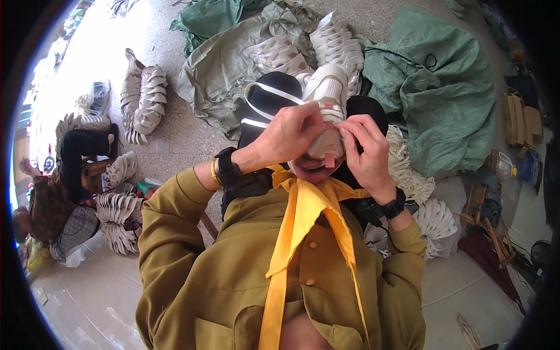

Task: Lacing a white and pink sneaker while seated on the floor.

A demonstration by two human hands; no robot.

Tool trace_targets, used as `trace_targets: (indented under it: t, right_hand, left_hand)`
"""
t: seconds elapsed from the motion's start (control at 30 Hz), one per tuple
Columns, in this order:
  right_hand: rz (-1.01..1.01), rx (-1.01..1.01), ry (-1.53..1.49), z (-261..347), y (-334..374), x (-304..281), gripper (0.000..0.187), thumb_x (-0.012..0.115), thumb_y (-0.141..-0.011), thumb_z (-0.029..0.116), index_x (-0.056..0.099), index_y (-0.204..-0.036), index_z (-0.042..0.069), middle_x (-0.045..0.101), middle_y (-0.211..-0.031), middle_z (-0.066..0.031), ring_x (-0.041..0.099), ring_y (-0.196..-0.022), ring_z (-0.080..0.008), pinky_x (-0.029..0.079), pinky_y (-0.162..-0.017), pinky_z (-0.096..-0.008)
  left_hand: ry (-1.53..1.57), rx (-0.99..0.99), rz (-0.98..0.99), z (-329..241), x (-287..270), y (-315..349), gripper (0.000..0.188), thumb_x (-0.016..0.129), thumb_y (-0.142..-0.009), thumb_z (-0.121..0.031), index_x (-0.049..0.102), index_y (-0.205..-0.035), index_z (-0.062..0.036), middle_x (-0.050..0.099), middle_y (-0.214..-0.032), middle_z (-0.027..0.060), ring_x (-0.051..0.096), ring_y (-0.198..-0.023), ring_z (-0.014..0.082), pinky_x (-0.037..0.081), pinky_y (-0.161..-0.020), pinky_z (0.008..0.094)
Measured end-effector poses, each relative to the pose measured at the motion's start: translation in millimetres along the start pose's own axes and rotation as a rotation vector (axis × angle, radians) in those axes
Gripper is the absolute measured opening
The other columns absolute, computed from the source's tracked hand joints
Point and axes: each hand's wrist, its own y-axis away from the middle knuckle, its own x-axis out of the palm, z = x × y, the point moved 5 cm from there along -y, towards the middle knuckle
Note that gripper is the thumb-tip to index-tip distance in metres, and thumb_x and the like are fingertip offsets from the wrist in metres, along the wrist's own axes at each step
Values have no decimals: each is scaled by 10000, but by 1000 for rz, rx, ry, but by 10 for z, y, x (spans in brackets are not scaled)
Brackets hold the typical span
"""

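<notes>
A white sneaker [326, 87] with pink lace loops rests on my lap, its toe pointing away from me. Its padded tongue [326, 143] has a pink tab at the end nearest me. My left hand [294, 131] is closed in a pinch over the lacing. From it a flat white shoelace [256, 93] loops out to the left over my dark trouser leg. My right hand [367, 151] pinches at the right edge of the lace opening, close to the left fingertips. What lies between the right fingertips is too small to make out.
Bundles of stacked white shoe pieces [338, 44] lie beyond my knees, with another pair of bundles [144, 99] on the floor at left. Green sacks [437, 99] spread ahead and right. Another person's dark-clad leg [84, 157] is at far left. A wooden stool [487, 216] stands right.
</notes>
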Motion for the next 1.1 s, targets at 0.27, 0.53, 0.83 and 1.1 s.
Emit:
trace_targets:
  t: [0.27,0.53,0.83,1.1]
  right_hand:
    - [61,151,-22,9,-63,34,104,707,-877,-26,694,-979,-9,618,-923,-120,668,-800,-286,529,-670,-368]
    - [133,188,-125,-21,-109,-9,109,712,-864,-39,721,-969,-13,647,-917,-100,666,-744,-238,531,-637,-318]
    - [141,64,-64,-25,-136,14,102,696,-868,-29,653,-960,-30,628,-892,-126,647,-809,-309,516,-701,-377]
    - [76,482,-497,-498,12,-461,126,576,-1052,104,603,-984,1,680,-1047,-98,682,-778,-166,564,-696,-287]
  left_hand:
    - [3,34,-90,7,37,62,106,597,-902,5,610,-1006,18,665,-805,144,668,-736,240,522,-676,357]
    - [-5,-14,-200,8,60,43,74,622,-882,-27,629,-923,34,691,-802,235,705,-800,427,552,-693,450]
    - [-79,2,-146,-44,-55,23,136,735,-857,-73,633,-898,7,665,-745,118,652,-684,235,525,-640,350]
    - [-297,230,-39,-178,-423,100,133,704,-844,-37,596,-921,-20,632,-819,89,596,-826,274,503,-737,383]
